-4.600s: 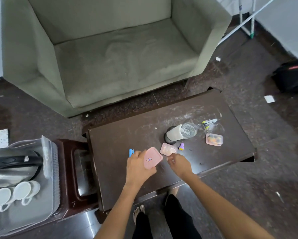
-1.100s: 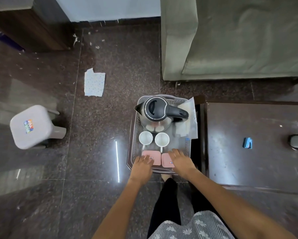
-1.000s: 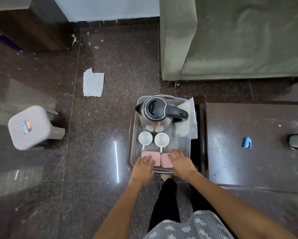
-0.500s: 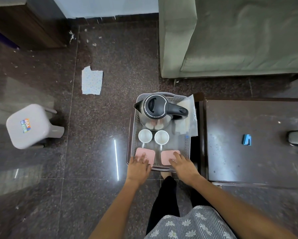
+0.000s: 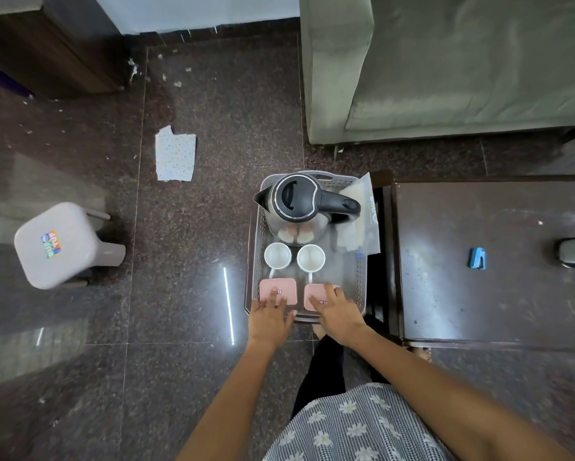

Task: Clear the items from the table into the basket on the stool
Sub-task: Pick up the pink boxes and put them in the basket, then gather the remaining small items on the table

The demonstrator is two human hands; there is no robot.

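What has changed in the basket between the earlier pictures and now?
The two pink lids, picked up from the table, now lie in the basket, slid slightly apart. The left hand and right hand rest flat on them. The kettle and two cups stayed put.

I have only one view, from the camera on my head. It looks steeply down at the floor from standing height, facing the basket (image 5: 256, 247) at centre. My forearms enter from the near edge; the table (image 5: 478, 287) lies right, the sofa (image 5: 445, 68) far right.
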